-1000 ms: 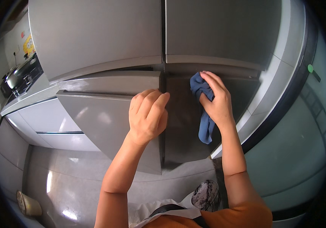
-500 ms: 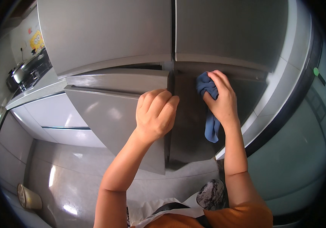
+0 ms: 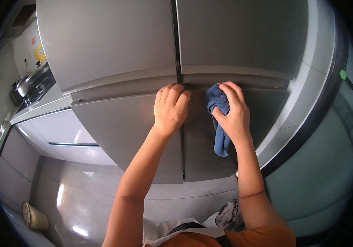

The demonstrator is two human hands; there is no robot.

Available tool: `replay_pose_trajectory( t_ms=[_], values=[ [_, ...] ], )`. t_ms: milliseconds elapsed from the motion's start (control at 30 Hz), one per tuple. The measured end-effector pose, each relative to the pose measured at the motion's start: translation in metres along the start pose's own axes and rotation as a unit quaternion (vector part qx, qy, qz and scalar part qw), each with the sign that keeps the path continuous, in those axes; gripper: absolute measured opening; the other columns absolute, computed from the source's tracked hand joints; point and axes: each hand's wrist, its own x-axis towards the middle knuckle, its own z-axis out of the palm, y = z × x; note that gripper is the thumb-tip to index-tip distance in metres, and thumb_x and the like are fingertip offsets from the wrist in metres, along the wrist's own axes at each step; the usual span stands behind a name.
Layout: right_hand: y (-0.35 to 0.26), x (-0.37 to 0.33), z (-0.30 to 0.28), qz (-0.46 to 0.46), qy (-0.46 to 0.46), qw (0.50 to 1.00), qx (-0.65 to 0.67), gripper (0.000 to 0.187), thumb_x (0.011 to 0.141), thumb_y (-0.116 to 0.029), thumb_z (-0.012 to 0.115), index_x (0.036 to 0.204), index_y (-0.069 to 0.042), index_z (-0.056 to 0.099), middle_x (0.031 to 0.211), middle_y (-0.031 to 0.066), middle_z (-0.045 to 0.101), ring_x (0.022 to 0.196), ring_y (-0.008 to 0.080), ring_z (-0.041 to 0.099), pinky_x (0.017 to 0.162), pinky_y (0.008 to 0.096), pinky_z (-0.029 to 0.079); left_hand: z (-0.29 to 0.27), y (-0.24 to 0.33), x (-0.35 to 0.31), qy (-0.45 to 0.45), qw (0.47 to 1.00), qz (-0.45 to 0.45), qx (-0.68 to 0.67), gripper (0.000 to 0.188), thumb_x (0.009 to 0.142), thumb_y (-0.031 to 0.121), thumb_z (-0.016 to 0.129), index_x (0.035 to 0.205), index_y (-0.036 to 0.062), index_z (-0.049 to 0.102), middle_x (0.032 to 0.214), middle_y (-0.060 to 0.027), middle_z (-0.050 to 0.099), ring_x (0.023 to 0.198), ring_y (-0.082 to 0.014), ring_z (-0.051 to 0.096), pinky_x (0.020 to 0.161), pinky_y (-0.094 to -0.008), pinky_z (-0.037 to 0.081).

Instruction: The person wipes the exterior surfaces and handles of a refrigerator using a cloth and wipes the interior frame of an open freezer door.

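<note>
In front of me stands a grey refrigerator with two upper doors and two lower ones. My left hand (image 3: 171,108) has its fingers curled at the top inner corner of the lower left door (image 3: 123,131), which sits level with its neighbour. My fingertips there are hidden behind the knuckles. A crumpled blue cloth (image 3: 221,140) is gripped between the thumb and fingers of my right hand (image 3: 234,112). The cloth hangs down in front of the lower right door (image 3: 203,164), close to its upper edge; whether it touches the surface I cannot tell.
To the left runs a counter with white cabinets (image 3: 69,127), a black stove (image 3: 40,86) and a metal pot (image 3: 27,85). A light-coloured bin (image 3: 35,217) stands on the grey tiled floor (image 3: 102,197). White tiled wall edging (image 3: 293,103) and a glass panel (image 3: 316,173) lie to the right.
The lower left refrigerator door stood ajar and is now closed, with my left hand at its top corner. My right hand still grips the blue cloth, a little lower on the right door.
</note>
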Motion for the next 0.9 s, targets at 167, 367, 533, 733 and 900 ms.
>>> replay_pose_trajectory(
  t_ms=[167, 367, 533, 733, 900],
  values=[
    [0.001, -0.001, 0.001, -0.015, 0.008, 1.000, -0.001, 0.049, 0.067, -0.009, 0.068, 0.114, -0.009, 0.055, 0.119, 0.0081, 0.053, 0.097, 0.0303, 0.061, 0.079, 0.0363, 0.053, 0.001, -0.003, -0.002, 0.003, 1.000, 0.017, -0.017, 0.029, 0.061, -0.004, 0.060, 0.089, 0.0039, 0.057, 0.096, -0.0116, 0.055, 0.091, -0.0283, 0.056, 0.080, -0.0386, 0.044],
    [0.001, -0.001, -0.001, -0.015, 0.005, 1.000, -0.004, 0.048, 0.069, -0.011, 0.068, 0.114, -0.009, 0.055, 0.119, 0.0081, 0.052, 0.097, 0.0303, 0.061, 0.079, 0.0371, 0.052, 0.003, -0.004, -0.002, 0.008, 0.999, 0.019, -0.029, 0.029, 0.062, -0.003, 0.060, 0.090, 0.0037, 0.057, 0.096, -0.0119, 0.056, 0.090, -0.0289, 0.057, 0.080, -0.0390, 0.044],
    [-0.009, 0.007, -0.014, 0.035, -0.065, 0.996, -0.055, 0.046, 0.071, -0.017, 0.067, 0.115, -0.010, 0.055, 0.120, 0.0070, 0.051, 0.091, 0.0303, 0.063, 0.076, 0.0389, 0.052, 0.003, -0.004, -0.001, 0.006, 0.999, 0.021, -0.029, 0.030, 0.063, -0.002, 0.059, 0.092, 0.0038, 0.057, 0.096, -0.0121, 0.056, 0.090, -0.0290, 0.057, 0.080, -0.0388, 0.044],
    [-0.003, 0.006, -0.009, 0.009, -0.049, 0.998, -0.040, 0.046, 0.070, -0.017, 0.067, 0.114, -0.010, 0.056, 0.118, 0.0078, 0.052, 0.091, 0.0310, 0.062, 0.076, 0.0391, 0.052, -0.003, -0.007, 0.001, -0.011, 0.998, 0.031, -0.045, 0.030, 0.062, -0.002, 0.060, 0.091, 0.0037, 0.057, 0.096, -0.0122, 0.055, 0.090, -0.0292, 0.057, 0.080, -0.0388, 0.045],
    [-0.008, 0.015, -0.009, 0.006, -0.068, 0.998, 0.016, 0.044, 0.068, -0.011, 0.065, 0.111, -0.005, 0.058, 0.115, 0.0129, 0.054, 0.102, 0.0330, 0.058, 0.086, 0.0367, 0.048, -0.013, -0.011, -0.002, -0.020, 0.998, 0.019, -0.065, 0.028, 0.062, 0.001, 0.061, 0.090, 0.0033, 0.058, 0.096, -0.0134, 0.055, 0.087, -0.0298, 0.057, 0.075, -0.0398, 0.046]
  ],
)
